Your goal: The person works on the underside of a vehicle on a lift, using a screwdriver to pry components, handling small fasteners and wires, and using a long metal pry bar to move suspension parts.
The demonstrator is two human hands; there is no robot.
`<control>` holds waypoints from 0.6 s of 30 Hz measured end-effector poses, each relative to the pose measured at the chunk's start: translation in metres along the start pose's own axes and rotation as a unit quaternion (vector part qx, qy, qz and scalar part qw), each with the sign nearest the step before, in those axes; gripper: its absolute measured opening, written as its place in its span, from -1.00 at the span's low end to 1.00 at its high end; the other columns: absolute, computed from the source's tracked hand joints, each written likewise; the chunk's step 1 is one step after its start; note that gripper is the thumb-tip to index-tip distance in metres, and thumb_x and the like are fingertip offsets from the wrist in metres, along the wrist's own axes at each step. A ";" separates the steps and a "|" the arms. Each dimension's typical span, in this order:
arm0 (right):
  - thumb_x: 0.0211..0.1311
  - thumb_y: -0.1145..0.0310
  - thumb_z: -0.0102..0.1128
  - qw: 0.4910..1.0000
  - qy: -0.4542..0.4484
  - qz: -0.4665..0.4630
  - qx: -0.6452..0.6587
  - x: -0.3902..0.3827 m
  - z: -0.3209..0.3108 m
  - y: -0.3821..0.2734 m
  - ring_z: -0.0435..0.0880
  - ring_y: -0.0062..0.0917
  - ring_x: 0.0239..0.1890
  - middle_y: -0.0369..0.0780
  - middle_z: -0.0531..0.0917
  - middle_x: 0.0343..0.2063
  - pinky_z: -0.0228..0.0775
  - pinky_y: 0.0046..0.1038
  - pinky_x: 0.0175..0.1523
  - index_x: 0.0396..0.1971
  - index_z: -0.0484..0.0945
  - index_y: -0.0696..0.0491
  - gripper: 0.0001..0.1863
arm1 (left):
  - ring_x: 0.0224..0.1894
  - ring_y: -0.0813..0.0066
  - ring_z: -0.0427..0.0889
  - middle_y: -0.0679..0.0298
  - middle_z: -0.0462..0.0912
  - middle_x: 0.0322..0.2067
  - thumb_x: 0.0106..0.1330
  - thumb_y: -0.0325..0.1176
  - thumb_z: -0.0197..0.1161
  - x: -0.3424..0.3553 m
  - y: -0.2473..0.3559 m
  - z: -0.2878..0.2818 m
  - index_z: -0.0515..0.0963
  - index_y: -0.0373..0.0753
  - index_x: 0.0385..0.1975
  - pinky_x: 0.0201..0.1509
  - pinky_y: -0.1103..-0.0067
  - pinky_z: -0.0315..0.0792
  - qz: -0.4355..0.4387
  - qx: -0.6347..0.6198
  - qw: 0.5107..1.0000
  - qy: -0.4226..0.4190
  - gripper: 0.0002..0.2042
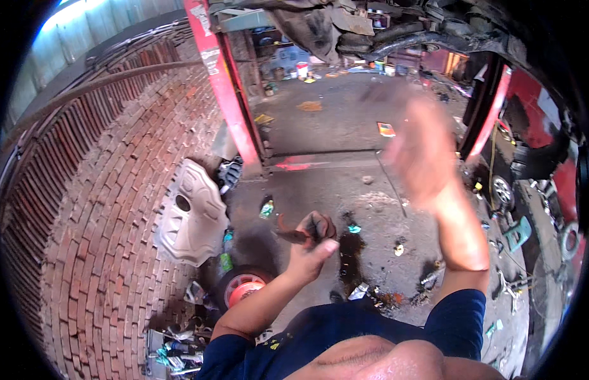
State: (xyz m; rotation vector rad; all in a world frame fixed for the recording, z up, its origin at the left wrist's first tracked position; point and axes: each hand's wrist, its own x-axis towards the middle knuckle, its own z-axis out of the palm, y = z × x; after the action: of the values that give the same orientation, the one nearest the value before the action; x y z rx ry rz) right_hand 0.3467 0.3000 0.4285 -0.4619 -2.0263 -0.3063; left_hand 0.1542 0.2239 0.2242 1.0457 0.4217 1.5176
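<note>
My left hand [313, 247] is in front of my body with its fingers curled in and the thumb stretched to the right. A thin, curved reddish-brown piece [288, 231] sticks out of it on the left; its kind cannot be made out. Higher up on the right, my right hand [424, 149] is raised toward the underside of a vehicle [383, 41] overhead. Motion smears its fingers, so whether it holds anything does not show. A dark blur lies just beyond its fingertips.
Red lift posts [228, 82] stand left and right. A beige moulded panel [193, 215] leans on the brick wall [110, 247]. Near my left forearm is an orange-red wheel [243, 288]. A dark oily stain [350, 259] and litter mark the floor; tyres and parts line the right.
</note>
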 end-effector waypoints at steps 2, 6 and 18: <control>0.51 0.25 0.09 0.979 0.117 0.014 -0.165 0.044 -0.046 0.024 0.66 -0.21 0.03 -0.03 0.68 -0.05 0.43 -0.35 0.16 -0.01 0.61 0.26 -0.64 | -0.39 0.55 0.28 0.40 0.26 -0.41 0.16 -0.10 0.43 -0.013 0.006 -0.007 0.30 -0.08 -0.32 -0.38 0.56 0.20 -0.068 -0.087 0.994 -0.006 -0.61; 0.44 0.33 0.11 0.964 -0.111 0.017 -0.239 0.101 -0.057 0.045 0.66 0.00 -0.05 0.08 0.68 -0.20 0.49 -0.14 0.06 -0.10 0.60 0.26 -0.72 | -0.42 0.55 0.28 0.40 0.24 -0.46 0.18 -0.02 0.37 -0.045 -0.002 -0.025 0.30 -0.08 -0.35 -0.40 0.56 0.22 -0.093 -0.077 0.992 0.020 -0.61; 0.52 0.20 0.15 0.960 -0.162 0.016 -0.228 0.112 -0.066 0.095 0.61 -0.09 0.15 0.06 0.65 0.03 0.43 -0.27 0.24 0.11 0.54 0.25 -0.58 | -0.43 0.60 0.25 0.44 0.25 -0.45 0.16 -0.03 0.45 -0.109 -0.010 -0.039 0.30 -0.08 -0.39 -0.41 0.58 0.15 -0.118 -0.046 0.991 0.041 -0.58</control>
State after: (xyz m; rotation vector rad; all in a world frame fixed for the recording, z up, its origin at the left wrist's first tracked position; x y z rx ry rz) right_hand 0.3925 0.3800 0.5603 -0.8783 -2.2602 -0.7261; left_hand 0.1193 0.1367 0.1553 0.8316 0.5097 1.3589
